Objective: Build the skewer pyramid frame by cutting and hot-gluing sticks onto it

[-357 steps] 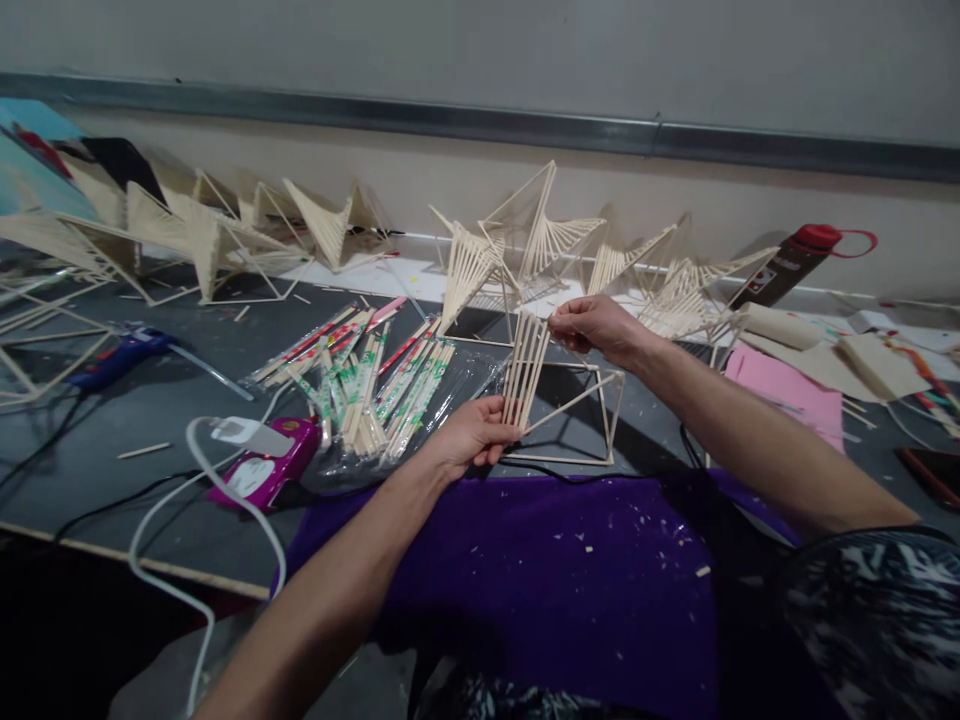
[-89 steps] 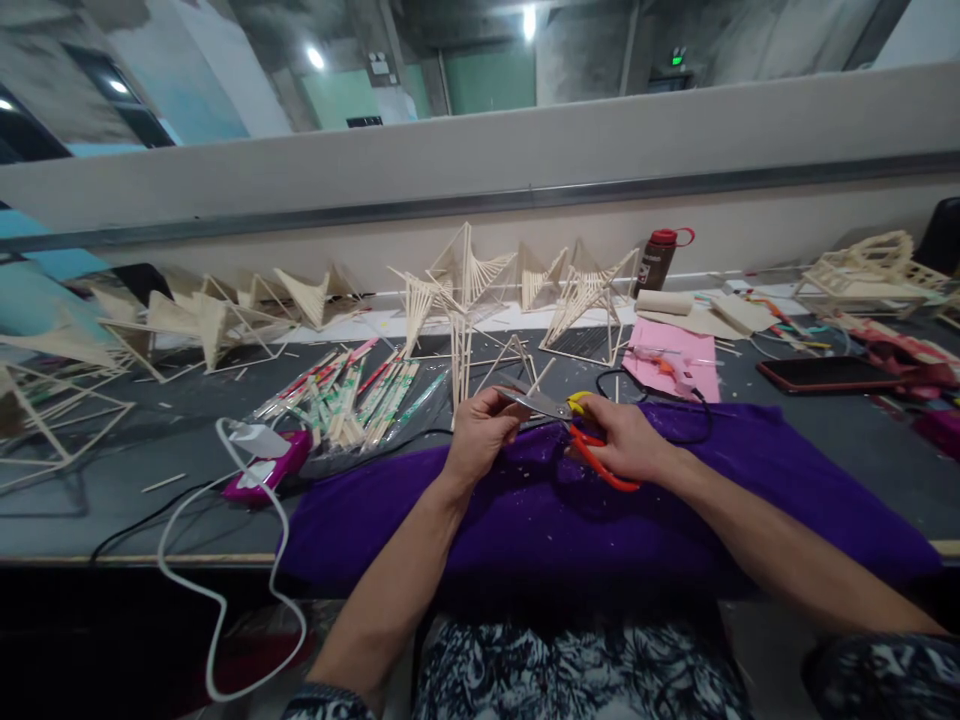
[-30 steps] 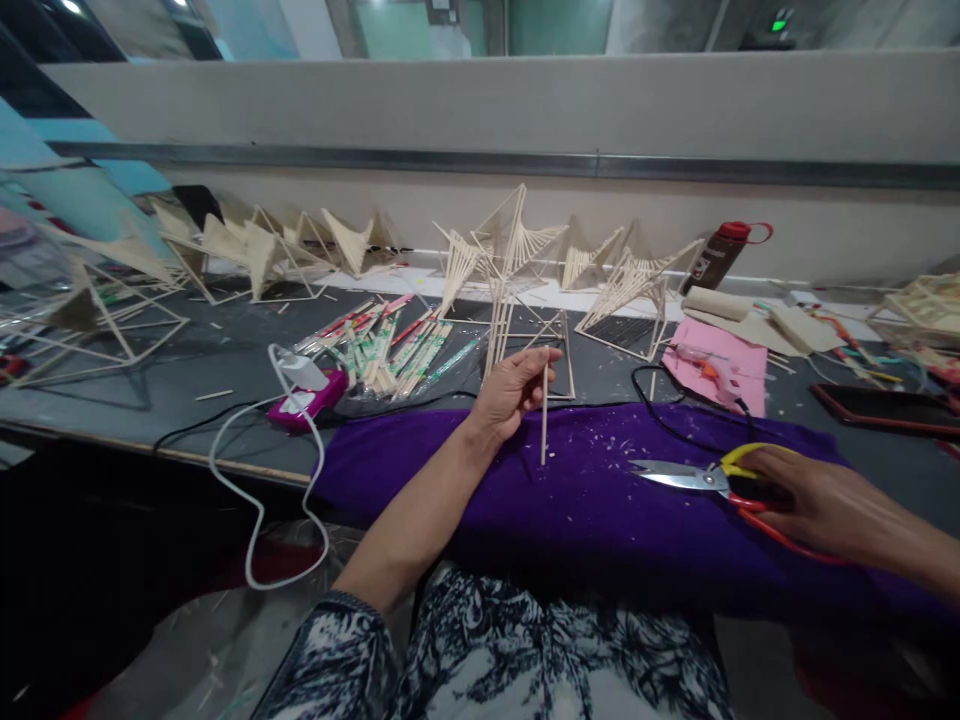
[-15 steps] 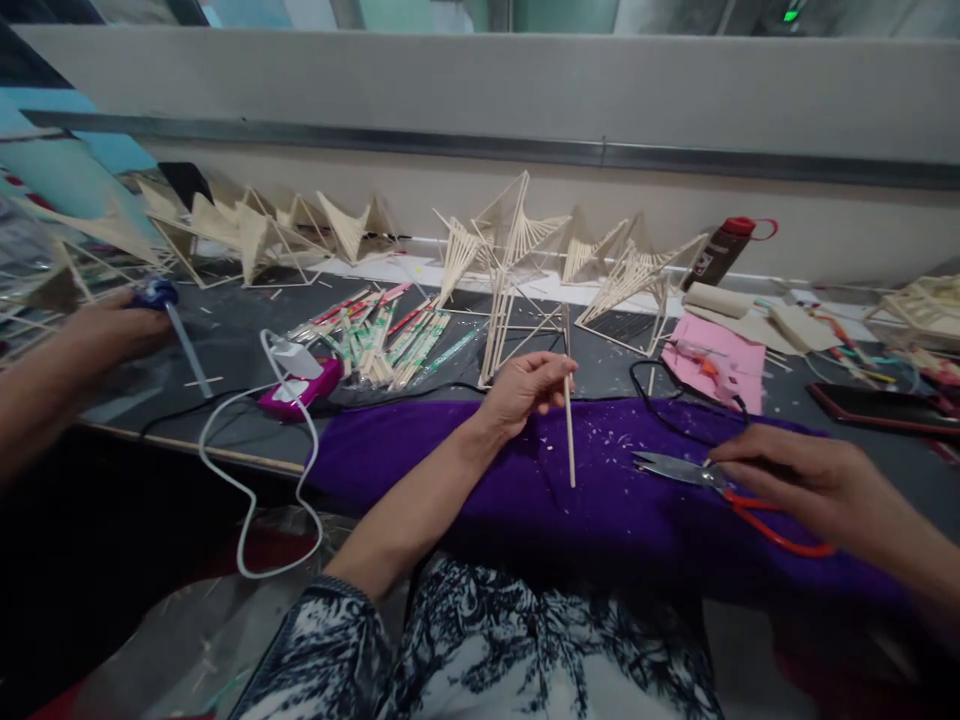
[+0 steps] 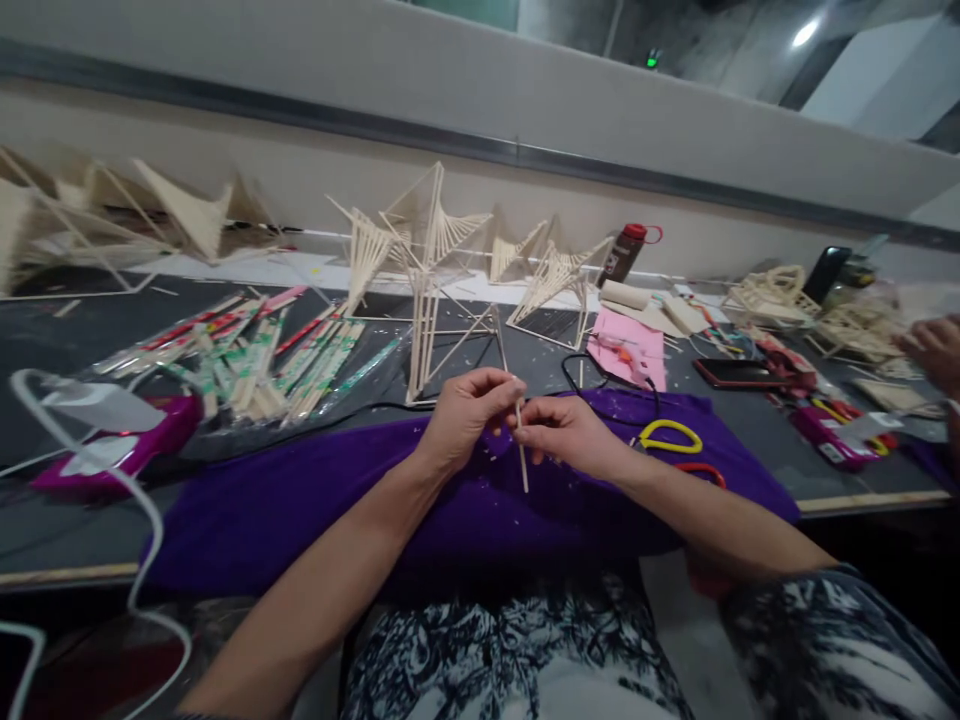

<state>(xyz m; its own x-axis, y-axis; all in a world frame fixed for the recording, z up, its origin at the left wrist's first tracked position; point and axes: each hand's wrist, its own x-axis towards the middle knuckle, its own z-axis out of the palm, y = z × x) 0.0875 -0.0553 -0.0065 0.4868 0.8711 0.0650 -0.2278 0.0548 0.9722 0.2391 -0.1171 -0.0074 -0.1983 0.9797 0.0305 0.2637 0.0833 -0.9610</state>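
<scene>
Left hand and right hand together at centre, over the purple cloth spread on the dark surface. Thin wooden stick pinched near its top by the left fingers, hanging almost upright with its lower end pointing to 6 o'clock over the cloth. Right fingers curled against the stick's middle from 3 o'clock, seemingly gripping it too, though the contact is small and partly hidden.

At 3 o'clock of the right hand, scissors with yellow and red loops lying on the cloth, released. At 12 o'clock of the hands, an open stick frame model standing on the surface, more stick models behind it along the wall. At 10 o'clock, wrapped chopstick packs in clear plastic. At 9 o'clock, a magenta device with a white cable. At 1 o'clock, pink paper and a dark bottle with a red cap. At far 3 o'clock, another person's hand.
</scene>
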